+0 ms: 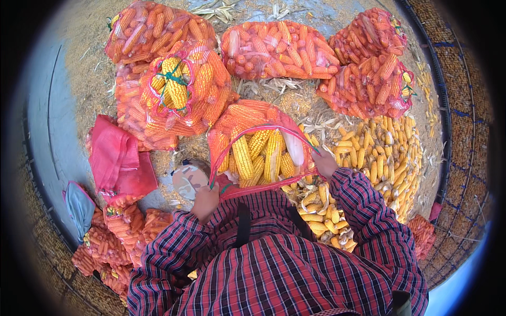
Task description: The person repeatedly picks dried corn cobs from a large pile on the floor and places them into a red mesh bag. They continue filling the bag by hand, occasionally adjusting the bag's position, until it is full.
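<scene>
Right in front of me stands a red mesh sack [219, 142] filled with corn. Through its wide mouth show yellow corn cobs [273, 152], along with one pale, whitish piece [293, 146] near the right side. My left hand [205, 202] is closed on the near left part of the sack's rim, where a bit of green cord shows. On the right side of the rim, my right hand [325, 162] is closed as well, with green cord at its fingers. Between both hands the rim is stretched apart.
A heap of loose corn cobs [387, 158] lies to my right. Filled mesh sacks [279, 50] stand along the far side. To the left are folded red sacks [117, 158], a round camouflage-patterned thing [188, 181] and a grey-blue cloth [79, 208]. Corn-filled netting walls [464, 131] curve at the sides.
</scene>
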A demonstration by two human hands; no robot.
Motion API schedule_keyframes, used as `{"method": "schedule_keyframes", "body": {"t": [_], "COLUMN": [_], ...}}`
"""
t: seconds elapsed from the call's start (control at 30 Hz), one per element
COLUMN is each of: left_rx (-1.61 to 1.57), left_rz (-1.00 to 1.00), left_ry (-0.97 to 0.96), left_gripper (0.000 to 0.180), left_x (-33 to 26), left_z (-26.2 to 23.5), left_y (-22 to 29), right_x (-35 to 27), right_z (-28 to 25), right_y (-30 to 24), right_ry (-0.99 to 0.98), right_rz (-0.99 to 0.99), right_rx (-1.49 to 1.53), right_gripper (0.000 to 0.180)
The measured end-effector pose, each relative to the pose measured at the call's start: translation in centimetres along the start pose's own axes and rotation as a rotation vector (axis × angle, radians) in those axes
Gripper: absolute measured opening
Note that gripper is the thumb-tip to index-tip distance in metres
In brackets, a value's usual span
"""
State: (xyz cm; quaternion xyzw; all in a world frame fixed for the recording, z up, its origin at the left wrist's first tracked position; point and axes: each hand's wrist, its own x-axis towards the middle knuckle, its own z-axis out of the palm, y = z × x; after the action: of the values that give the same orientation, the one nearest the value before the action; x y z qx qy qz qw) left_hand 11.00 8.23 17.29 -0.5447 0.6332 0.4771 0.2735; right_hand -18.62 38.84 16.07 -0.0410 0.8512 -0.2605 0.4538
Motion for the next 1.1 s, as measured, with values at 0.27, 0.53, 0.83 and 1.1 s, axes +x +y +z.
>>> {"method": "schedule_keyframes", "body": {"t": [0.27,0.53,0.83,1.1], "left_rx": [0.047,0.196,0.244,0.213], "left_rz": [0.036,0.018,0.196,-0.008], "left_ry": [-0.032,-0.090,-0.018,0.058], "left_gripper": [0.056,0.073,0.053,0.063], "left_x": [2.0,4.7,-2.3,6.5], "left_z": [-1.8,-1.1,-2.1,-1.3], "left_y": [-0.9,-0.8,0.8,0.6], "right_x": [0.3,4.4,1.3,5.5], "right_z": [3.5,4.4,0.4,2.7], "right_y": [-1.5,0.4,0.3,-1.0], "right_ry": [0.058,0.038,-0.066,0.072], "right_rz": [-0.019,0.143,0.195,-0.071], "right_rx": [-0.031,-0.314,0.115,-0.330], "right_gripper": [0.035,0.056,0.042,0.048]}}
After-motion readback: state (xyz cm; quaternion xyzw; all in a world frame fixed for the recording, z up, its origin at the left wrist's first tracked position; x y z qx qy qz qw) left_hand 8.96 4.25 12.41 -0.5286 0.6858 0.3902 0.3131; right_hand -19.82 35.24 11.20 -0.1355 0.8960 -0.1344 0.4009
